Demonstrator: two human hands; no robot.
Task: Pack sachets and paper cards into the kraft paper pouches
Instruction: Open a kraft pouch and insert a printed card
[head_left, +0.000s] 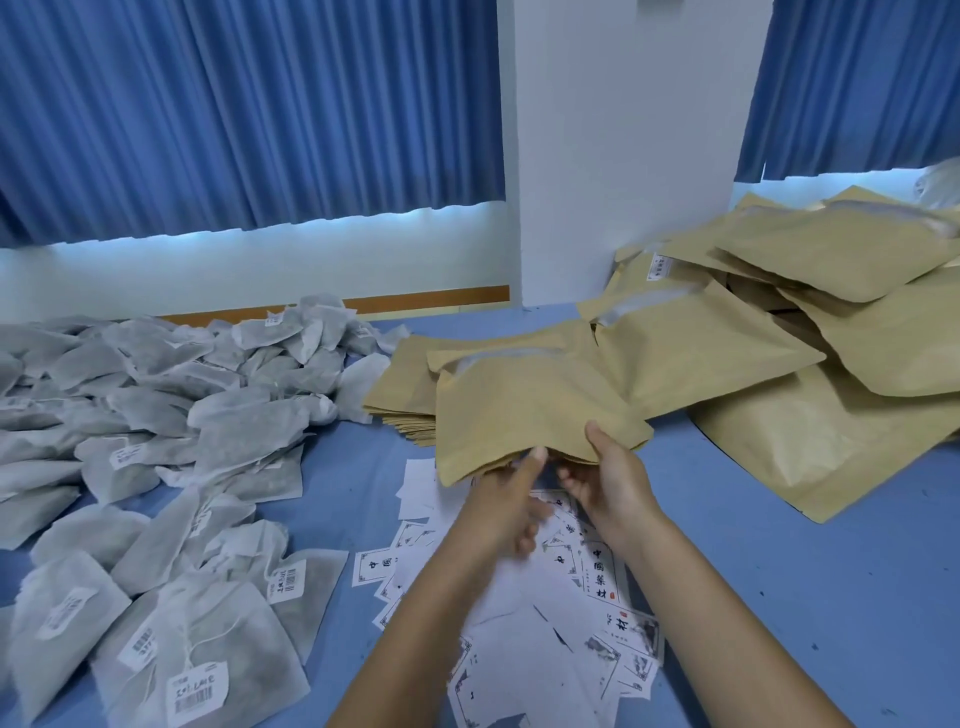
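A blue and white room
The left curtain (234, 114) and the right curtain (852, 88) are blue, and a white post (618, 156) stands between them. Bright light shows under both. A brown strip (426, 299) runs low along the wall behind the blue table (779, 571).

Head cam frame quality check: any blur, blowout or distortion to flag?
Head view: left hand fingers motion-blurred, right hand and pouch sharper. The daylight strip under the curtains is blown out. There is wide-angle bowing toward the edges. Light on the table is soft, with faint shadows. Near sachet labels and cards are legible.
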